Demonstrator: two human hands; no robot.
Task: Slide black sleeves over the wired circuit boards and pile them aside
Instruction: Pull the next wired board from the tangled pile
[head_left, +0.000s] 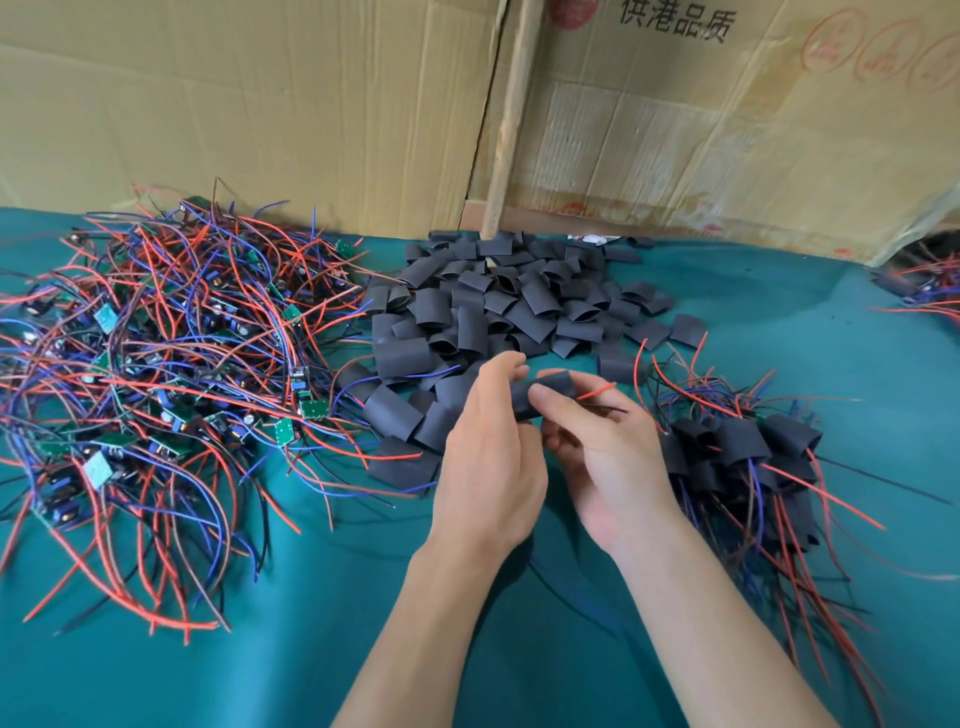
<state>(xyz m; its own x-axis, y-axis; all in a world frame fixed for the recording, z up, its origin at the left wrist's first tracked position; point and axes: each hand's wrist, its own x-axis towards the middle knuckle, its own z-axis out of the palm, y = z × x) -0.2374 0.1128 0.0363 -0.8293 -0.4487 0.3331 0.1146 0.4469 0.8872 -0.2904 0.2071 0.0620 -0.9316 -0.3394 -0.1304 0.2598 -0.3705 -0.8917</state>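
Observation:
My left hand and my right hand both grip one black sleeve above the green cloth, at the middle. Red and dark wires stick out of the sleeve's right end; the board inside is hidden. A heap of loose black sleeves lies just behind my hands. A big tangle of bare wired circuit boards with red, blue and black wires covers the left. A pile of sleeved boards lies right of my right hand.
Cardboard boxes stand as a wall along the back, with a wooden slat leaning between them. More wired boards show at the far right edge. The green cloth covers the table.

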